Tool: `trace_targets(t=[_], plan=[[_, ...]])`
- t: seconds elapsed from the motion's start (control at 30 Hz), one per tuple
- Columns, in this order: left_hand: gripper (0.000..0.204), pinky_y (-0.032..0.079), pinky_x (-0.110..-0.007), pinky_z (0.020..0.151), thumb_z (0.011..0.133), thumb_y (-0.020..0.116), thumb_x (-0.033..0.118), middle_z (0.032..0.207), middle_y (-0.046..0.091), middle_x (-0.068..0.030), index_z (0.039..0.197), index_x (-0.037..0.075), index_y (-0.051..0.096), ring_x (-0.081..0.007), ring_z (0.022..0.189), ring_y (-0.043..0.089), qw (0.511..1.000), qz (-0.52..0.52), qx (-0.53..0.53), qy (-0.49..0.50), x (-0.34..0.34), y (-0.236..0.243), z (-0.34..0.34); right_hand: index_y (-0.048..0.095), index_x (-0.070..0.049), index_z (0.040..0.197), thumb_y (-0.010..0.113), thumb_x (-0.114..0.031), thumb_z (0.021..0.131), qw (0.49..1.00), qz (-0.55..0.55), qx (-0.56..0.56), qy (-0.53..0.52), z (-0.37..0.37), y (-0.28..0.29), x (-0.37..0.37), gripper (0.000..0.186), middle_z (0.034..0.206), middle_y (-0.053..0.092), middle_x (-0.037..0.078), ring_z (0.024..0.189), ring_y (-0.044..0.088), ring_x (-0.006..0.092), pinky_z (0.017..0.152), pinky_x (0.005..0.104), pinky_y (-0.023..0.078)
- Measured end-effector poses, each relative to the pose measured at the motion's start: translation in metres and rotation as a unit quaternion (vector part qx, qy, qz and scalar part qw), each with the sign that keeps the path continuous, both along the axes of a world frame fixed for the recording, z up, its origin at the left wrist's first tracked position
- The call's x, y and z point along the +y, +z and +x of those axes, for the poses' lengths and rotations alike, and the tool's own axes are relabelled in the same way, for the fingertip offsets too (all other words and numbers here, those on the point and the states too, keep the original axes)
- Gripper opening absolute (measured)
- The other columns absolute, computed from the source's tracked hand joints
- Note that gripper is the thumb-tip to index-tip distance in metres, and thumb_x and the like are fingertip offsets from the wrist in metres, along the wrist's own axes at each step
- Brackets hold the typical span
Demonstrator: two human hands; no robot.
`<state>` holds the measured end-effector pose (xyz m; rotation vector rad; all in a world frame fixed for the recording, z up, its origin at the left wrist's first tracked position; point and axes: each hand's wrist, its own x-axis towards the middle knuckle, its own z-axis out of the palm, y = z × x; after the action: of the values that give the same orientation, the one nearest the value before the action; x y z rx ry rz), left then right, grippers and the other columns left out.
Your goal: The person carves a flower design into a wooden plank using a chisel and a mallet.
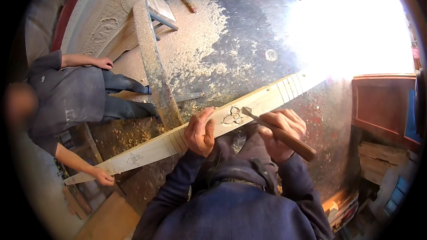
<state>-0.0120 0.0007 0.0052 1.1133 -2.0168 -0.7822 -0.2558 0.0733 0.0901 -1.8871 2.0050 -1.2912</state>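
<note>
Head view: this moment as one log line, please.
left hand: on pale board | right hand: holds chisel, tip at carved flower | co-worker's hand: at board's left end

The long board (pixel 263 100) is pale cream, with a dark-outlined flower pattern (pixel 232 116) and groups of dark cross lines (pixel 291 87). The chisel handle (pixel 296 143) is brown. The sleeves (pixel 178 182) are dark blue; wood shavings (pixel 198 31) are light beige.

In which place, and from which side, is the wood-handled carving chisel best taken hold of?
Probably by its long wooden handle, from the right and near side. The handle slants toward the person's lower right, away from the metal blade, whose tip is at the carved flower. The right hand grips it there.
</note>
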Motion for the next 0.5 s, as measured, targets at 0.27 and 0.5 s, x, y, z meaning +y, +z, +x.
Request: trace_targets(t=[0.27,0.5], plan=[[0.063,0.058,-0.040,0.096,0.110,0.061,0.053,0.120,0.077,-0.0182,0.131,-0.006,0.070,-0.0290,0.108,0.075,0.989,0.076,0.123,0.027,0.004,-0.007,0.013,0.065,-0.003,0.108,0.078,-0.003,0.082,0.995,-0.062,-0.073,0.029,0.042,-0.014,-0.078,0.030,0.110,0.077,0.013,0.077,0.074,0.0254,0.064,0.0377,0.059],[0.096,0.057,-0.043,0.101,0.104,0.051,0.079,0.124,0.074,-0.0221,0.145,-0.007,0.059,-0.0268,0.114,0.072,0.933,0.222,0.267,0.094,0.007,-0.046,0.044,0.064,-0.005,0.112,0.082,-0.034,0.090,0.982,-0.002,-0.087,0.166,0.100,-0.021,-0.073,0.040,0.082,0.064,0.006,0.066,0.068,0.0242,0.060,0.0396,0.054]])
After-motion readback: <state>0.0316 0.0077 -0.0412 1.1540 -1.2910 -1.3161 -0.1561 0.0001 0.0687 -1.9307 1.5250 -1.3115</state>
